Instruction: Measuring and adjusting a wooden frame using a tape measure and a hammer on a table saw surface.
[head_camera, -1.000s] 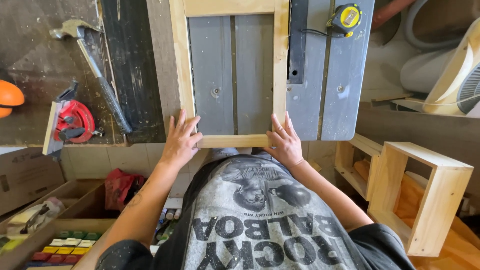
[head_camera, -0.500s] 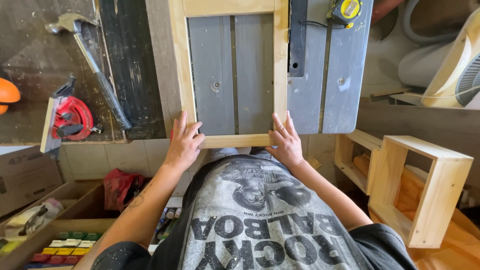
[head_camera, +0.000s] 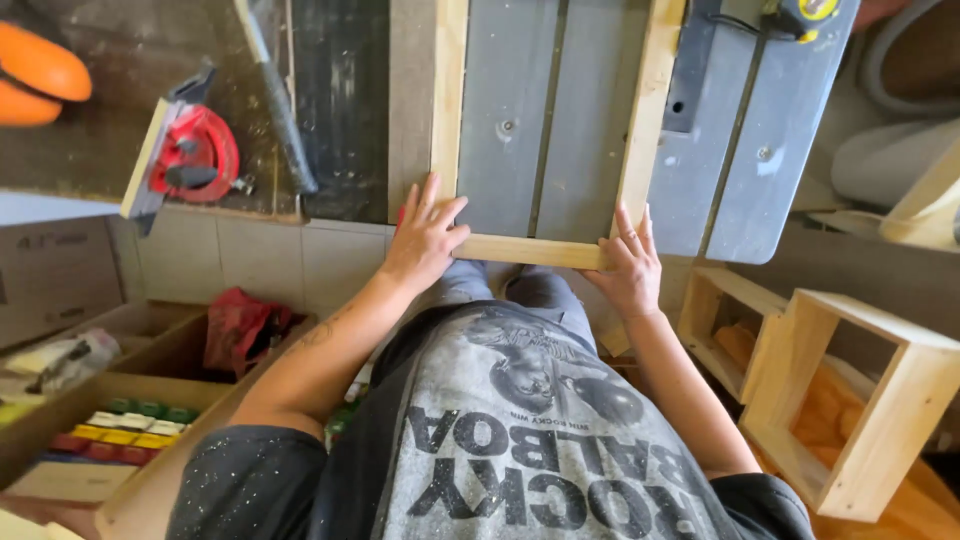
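A pale wooden frame (head_camera: 533, 250) lies flat on a grey metal saw table (head_camera: 590, 110), its near rail at the table's front edge. My left hand (head_camera: 425, 235) grips the frame's near left corner, fingers spread over the side rail. My right hand (head_camera: 630, 262) holds the near right corner, fingers lying up along the right rail. Both arms reach forward from my grey printed shirt.
A red and grey hand tool (head_camera: 185, 160) and a hammer (head_camera: 278, 100) lie on the dark bench at left. An orange object (head_camera: 35, 75) is at far left. Open wooden boxes (head_camera: 880, 390) stand at right. Low at left are trays with coloured pieces (head_camera: 120, 430).
The view has tilted and shifted, so the frame and table sit more to the right. Both hands stay on the frame's near corners, the frame drawn slightly toward me.
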